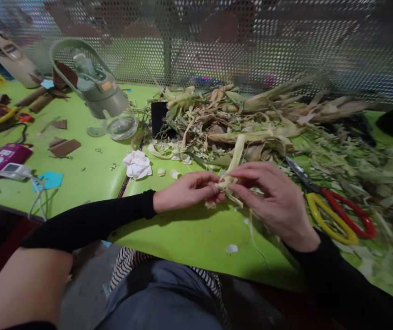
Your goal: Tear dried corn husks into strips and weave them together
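Across the green bench (182, 238) spreads a heap of husks (217, 121), with red-and-yellow scissors (317, 189) at its right front. Near the bench's front edge, the right hand (279, 197) and left hand (186, 191) meet, fingers of both pinched on the bunched lower part of a pale husk strip (237, 154), its free end pointing up and away. It looks light, papery and pliable, apt to split lengthwise; the gathered part seems the surest hold.
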The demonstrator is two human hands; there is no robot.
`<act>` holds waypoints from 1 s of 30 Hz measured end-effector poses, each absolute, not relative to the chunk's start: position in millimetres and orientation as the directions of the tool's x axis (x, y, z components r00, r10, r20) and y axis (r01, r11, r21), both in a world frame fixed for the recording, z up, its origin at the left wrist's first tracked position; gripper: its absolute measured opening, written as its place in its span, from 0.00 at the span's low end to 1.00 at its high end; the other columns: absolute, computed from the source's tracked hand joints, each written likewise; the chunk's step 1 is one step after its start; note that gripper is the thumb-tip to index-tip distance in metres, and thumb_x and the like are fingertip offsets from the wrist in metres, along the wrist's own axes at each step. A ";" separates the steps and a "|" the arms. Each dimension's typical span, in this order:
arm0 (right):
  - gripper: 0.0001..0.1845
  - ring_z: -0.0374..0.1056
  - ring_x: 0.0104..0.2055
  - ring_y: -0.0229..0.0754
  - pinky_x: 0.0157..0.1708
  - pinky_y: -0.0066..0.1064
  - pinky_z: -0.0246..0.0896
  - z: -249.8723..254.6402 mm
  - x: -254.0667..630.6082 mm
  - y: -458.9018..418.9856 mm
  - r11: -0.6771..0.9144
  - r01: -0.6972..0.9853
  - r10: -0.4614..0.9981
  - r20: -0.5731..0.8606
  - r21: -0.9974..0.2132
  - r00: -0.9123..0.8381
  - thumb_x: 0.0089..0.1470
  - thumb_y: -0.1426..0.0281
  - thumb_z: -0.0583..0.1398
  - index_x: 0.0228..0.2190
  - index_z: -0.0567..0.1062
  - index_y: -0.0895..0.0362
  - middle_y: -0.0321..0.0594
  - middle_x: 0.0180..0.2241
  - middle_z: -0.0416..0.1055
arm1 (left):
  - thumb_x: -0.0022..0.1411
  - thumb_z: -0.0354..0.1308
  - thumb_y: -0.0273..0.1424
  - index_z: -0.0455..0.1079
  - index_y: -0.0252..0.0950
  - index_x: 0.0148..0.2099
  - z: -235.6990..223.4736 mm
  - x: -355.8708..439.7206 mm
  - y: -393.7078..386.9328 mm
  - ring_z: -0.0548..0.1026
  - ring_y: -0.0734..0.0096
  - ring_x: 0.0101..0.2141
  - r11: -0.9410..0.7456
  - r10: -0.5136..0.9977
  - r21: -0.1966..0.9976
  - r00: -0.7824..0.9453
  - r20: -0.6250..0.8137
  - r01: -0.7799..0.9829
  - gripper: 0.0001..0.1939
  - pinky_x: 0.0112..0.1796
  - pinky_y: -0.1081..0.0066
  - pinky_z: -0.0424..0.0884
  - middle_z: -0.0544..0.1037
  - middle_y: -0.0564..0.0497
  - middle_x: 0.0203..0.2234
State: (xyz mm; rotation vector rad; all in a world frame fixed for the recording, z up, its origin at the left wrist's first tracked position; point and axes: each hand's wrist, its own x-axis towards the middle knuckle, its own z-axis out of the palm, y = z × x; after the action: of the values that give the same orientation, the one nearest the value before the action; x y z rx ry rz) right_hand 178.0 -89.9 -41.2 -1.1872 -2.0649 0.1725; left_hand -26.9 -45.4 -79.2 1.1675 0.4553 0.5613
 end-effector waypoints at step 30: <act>0.13 0.74 0.39 0.47 0.36 0.37 0.70 -52.3 167.1 -99.0 0.600 0.763 0.739 0.532 -0.241 -0.413 0.64 0.65 0.60 0.46 0.79 0.56 0.47 0.39 0.79 | 0.68 0.58 0.29 0.71 0.32 0.44 -68.0 -28.1 -47.2 0.75 0.71 0.43 0.088 0.747 0.988 0.664 0.019 -0.127 0.05 0.49 0.69 0.70 0.78 0.46 0.42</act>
State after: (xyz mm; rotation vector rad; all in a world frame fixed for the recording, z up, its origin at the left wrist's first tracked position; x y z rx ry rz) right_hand 167.1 -99.0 -52.3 -1.1825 -2.2237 -0.0510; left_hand -28.1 -47.2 -68.0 1.3341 0.5809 0.7082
